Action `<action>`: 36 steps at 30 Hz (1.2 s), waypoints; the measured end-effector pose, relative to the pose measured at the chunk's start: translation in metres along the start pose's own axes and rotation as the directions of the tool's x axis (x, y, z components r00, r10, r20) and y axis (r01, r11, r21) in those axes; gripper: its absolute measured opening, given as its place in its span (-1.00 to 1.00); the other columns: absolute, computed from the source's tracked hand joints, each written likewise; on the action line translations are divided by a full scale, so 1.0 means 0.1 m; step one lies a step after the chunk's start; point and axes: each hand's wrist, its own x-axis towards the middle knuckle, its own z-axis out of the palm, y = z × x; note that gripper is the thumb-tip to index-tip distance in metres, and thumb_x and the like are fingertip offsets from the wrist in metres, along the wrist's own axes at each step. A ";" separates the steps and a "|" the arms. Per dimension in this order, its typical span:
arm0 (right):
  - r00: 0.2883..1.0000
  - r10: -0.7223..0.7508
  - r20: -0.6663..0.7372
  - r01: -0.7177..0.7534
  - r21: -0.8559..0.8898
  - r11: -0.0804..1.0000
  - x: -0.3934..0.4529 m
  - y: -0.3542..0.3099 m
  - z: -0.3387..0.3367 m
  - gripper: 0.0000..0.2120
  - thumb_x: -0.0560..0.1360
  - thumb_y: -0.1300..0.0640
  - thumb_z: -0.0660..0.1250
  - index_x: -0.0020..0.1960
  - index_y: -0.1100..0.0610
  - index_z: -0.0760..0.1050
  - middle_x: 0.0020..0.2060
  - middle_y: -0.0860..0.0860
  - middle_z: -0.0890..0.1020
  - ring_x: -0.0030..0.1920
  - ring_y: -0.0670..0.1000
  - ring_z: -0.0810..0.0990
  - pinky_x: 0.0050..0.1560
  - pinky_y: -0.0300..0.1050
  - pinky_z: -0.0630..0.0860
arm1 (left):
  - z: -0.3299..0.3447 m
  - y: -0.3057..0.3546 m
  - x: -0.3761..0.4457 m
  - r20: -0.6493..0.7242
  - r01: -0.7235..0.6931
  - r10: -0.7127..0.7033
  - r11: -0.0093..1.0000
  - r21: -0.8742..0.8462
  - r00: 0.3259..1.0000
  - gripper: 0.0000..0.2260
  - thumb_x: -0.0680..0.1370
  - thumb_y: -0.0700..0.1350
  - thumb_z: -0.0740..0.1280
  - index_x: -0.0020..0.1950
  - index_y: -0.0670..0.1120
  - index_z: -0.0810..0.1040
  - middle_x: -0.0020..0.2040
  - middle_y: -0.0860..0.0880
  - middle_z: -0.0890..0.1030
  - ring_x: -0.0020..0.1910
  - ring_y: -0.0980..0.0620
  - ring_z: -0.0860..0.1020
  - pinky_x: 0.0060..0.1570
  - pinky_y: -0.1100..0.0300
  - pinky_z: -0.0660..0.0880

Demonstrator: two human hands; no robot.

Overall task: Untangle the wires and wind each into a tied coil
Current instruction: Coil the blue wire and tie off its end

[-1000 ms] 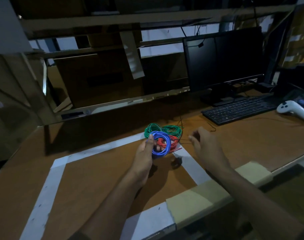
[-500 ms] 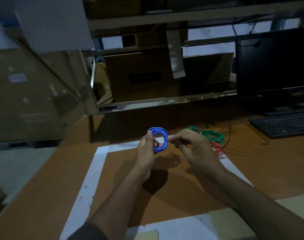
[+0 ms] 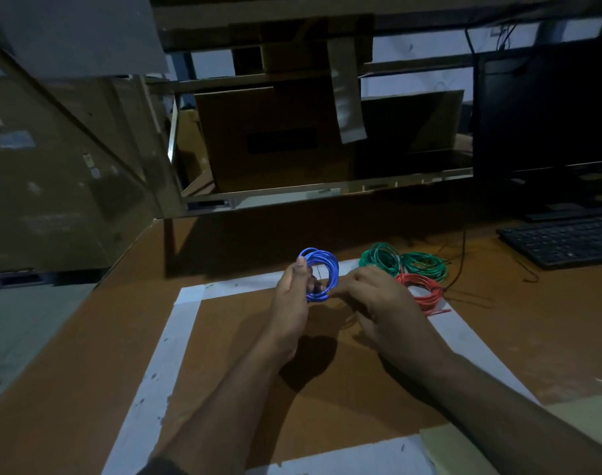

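Blue wire coil (image 3: 322, 274) upright in left hand (image 3: 292, 299) grip, right hand (image 3: 378, 296) pinching its lower edge

The wire coil (image 3: 322, 274) is held above the tabletop (image 3: 532, 320), between the left hand (image 3: 292, 296) and the right hand (image 3: 378, 299). To the right of it, three more coils (image 3: 419, 275) lie on the tabletop, touching each other, partly behind the right hand. Further right and behind stands the keyboard (image 3: 563, 240), and the monitor (image 3: 546, 114) is behind the keyboard.
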 end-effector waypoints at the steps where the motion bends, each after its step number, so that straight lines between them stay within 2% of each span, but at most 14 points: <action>1: 1.000 0.013 -0.015 -0.014 -0.011 1.000 0.01 0.01 0.01 -0.65 0.42 0.40 0.49 0.15 0.13 0.64 0.01 -0.01 0.61 0.04 -0.07 0.51 -0.01 -0.28 0.46 | 0.02 0.01 -0.01 0.008 0.000 0.000 1.000 -0.008 1.000 -0.63 0.75 0.12 0.04 -0.11 -0.06 0.42 -0.19 -0.04 0.42 -0.15 0.09 0.50 -0.08 0.29 0.43; 4: 0.998 0.046 -0.047 -0.048 -0.038 0.998 0.01 0.02 0.01 -0.70 0.45 0.36 0.47 0.15 0.15 0.65 -0.01 0.02 0.62 0.03 -0.04 0.53 0.00 -0.31 0.42 | 0.11 0.02 -0.07 -0.014 0.009 -0.010 0.999 -0.043 1.000 -0.58 0.73 0.18 0.03 -0.14 -0.07 0.41 -0.26 -0.02 0.41 -0.18 0.02 0.45 -0.08 0.23 0.44; 6: 0.994 0.067 -0.082 -0.072 -0.069 0.995 0.00 0.01 0.00 -0.71 0.44 0.35 0.49 0.14 0.17 0.65 -0.02 0.03 0.62 0.00 -0.04 0.55 -0.01 -0.34 0.41 | 0.15 0.01 -0.11 -0.054 0.034 -0.037 0.998 -0.058 0.998 -0.51 0.69 0.26 0.02 -0.19 -0.06 0.42 -0.29 -0.02 0.44 -0.20 0.00 0.48 -0.05 0.17 0.48; 8: 0.992 0.064 -0.108 -0.073 -0.081 0.994 0.00 -0.02 -0.01 -0.71 0.43 0.34 0.51 0.14 0.20 0.65 -0.03 0.05 0.62 -0.04 -0.02 0.59 -0.05 -0.33 0.50 | 0.18 0.00 -0.13 -0.063 0.061 -0.066 0.995 -0.080 0.996 -0.46 0.66 0.32 0.02 -0.24 -0.06 0.44 -0.32 -0.04 0.48 -0.24 -0.02 0.52 -0.03 0.12 0.51; 10: 0.991 0.048 -0.127 -0.058 -0.077 0.995 0.00 -0.06 -0.02 -0.73 0.44 0.31 0.52 0.14 0.22 0.66 -0.05 0.06 0.62 -0.10 -0.01 0.61 -0.13 -0.22 0.60 | 0.20 0.01 -0.15 -0.061 0.105 -0.112 0.988 -0.118 0.992 -0.43 0.64 0.34 0.04 -0.27 -0.07 0.47 -0.32 -0.08 0.54 -0.28 0.00 0.56 -0.04 0.09 0.53; 13: 0.986 0.030 -0.164 -0.046 -0.098 0.994 -0.02 -0.12 -0.02 -0.77 0.45 0.28 0.51 0.10 0.24 0.67 -0.10 0.08 0.62 -0.18 0.01 0.61 -0.22 -0.13 0.61 | 0.23 0.05 -0.15 -0.105 0.170 -0.194 0.964 -0.203 0.975 -0.50 0.69 0.20 0.17 -0.32 -0.06 0.52 -0.31 -0.11 0.61 -0.30 0.01 0.62 -0.17 0.15 0.57; 16: 0.984 0.015 -0.178 -0.039 -0.131 0.991 -0.03 -0.15 0.00 -0.77 0.42 0.28 0.54 0.07 0.25 0.67 -0.13 0.09 0.60 -0.21 0.02 0.60 -0.24 -0.11 0.60 | 0.23 0.05 -0.13 -0.140 0.205 -0.243 0.948 -0.242 0.960 -0.60 0.67 0.08 0.28 -0.16 -0.21 0.63 -0.26 -0.15 0.63 -0.25 -0.08 0.62 -0.14 0.04 0.55; 20: 0.979 -0.015 -0.203 -0.023 -0.185 0.982 -0.02 -0.16 0.02 -0.77 0.36 0.31 0.58 -0.01 0.26 0.66 -0.17 0.11 0.59 -0.24 0.04 0.57 -0.27 -0.13 0.55 | 0.25 0.04 -0.13 -0.166 0.160 -0.212 0.947 -0.280 0.963 -0.76 0.65 -0.05 0.29 -0.18 -0.08 0.58 -0.32 -0.06 0.56 -0.27 -0.03 0.54 -0.10 -0.01 0.47; 23: 0.973 -0.024 -0.228 -0.024 -0.207 0.978 -0.02 -0.17 0.04 -0.77 0.36 0.31 0.58 -0.01 0.27 0.65 -0.18 0.11 0.59 -0.24 0.04 0.57 -0.26 -0.14 0.53 | 0.25 0.06 -0.16 -0.126 0.158 -0.211 0.928 -0.337 0.969 -0.84 0.64 -0.07 0.29 -0.02 -0.11 0.61 -0.32 -0.02 0.60 -0.29 0.02 0.56 -0.17 0.07 0.50; 27: 0.965 -0.018 -0.263 -0.038 -0.208 0.977 -0.03 -0.16 0.06 -0.78 0.38 0.32 0.56 0.01 0.30 0.65 -0.17 0.13 0.60 -0.23 0.06 0.60 -0.28 -0.08 0.61 | 0.24 0.15 -0.24 0.036 0.244 -0.256 0.861 -0.447 0.966 -0.76 0.65 -0.07 0.28 0.19 -0.13 0.67 -0.34 0.00 0.63 -0.40 0.14 0.58 -0.27 0.20 0.53; 29: 0.962 -0.014 -0.274 -0.046 -0.210 0.977 -0.03 -0.14 0.06 -0.77 0.37 0.32 0.56 0.01 0.30 0.66 -0.16 0.14 0.62 -0.23 0.06 0.62 -0.27 -0.10 0.63 | 0.24 0.19 -0.25 0.112 0.294 -0.274 0.826 -0.482 0.955 -0.74 0.64 -0.06 0.31 0.21 -0.14 0.69 -0.28 -0.02 0.65 -0.38 0.13 0.58 -0.26 0.20 0.55; 31: 0.964 -0.014 -0.265 -0.044 -0.214 0.976 -0.03 -0.13 0.06 -0.77 0.38 0.31 0.57 0.02 0.30 0.66 -0.15 0.15 0.62 -0.22 0.06 0.62 -0.25 -0.10 0.63 | 0.23 0.18 -0.24 0.132 0.324 -0.299 0.797 -0.510 0.945 -0.74 0.63 -0.04 0.33 0.20 -0.14 0.69 -0.24 -0.05 0.65 -0.35 0.12 0.58 -0.22 0.19 0.58; 34: 0.971 -0.004 -0.239 -0.047 -0.205 0.978 -0.04 -0.13 0.06 -0.79 0.39 0.31 0.56 0.01 0.28 0.66 -0.14 0.13 0.62 -0.20 0.05 0.62 -0.23 -0.10 0.64 | 0.22 0.16 -0.22 0.102 0.315 -0.308 0.795 -0.518 0.946 -0.78 0.63 -0.02 0.36 0.14 -0.12 0.70 -0.26 -0.04 0.65 -0.35 0.12 0.59 -0.15 0.17 0.57; 36: 0.971 0.049 -0.233 -0.082 -0.135 0.987 -0.03 -0.13 0.06 -0.82 0.43 0.29 0.54 0.03 0.25 0.66 -0.11 0.09 0.61 -0.17 0.00 0.60 -0.17 -0.17 0.61 | 0.22 0.15 -0.20 0.065 0.296 -0.307 0.807 -0.511 0.950 -0.81 0.61 -0.03 0.38 0.12 -0.10 0.70 -0.31 -0.01 0.66 -0.36 0.13 0.59 -0.11 0.15 0.55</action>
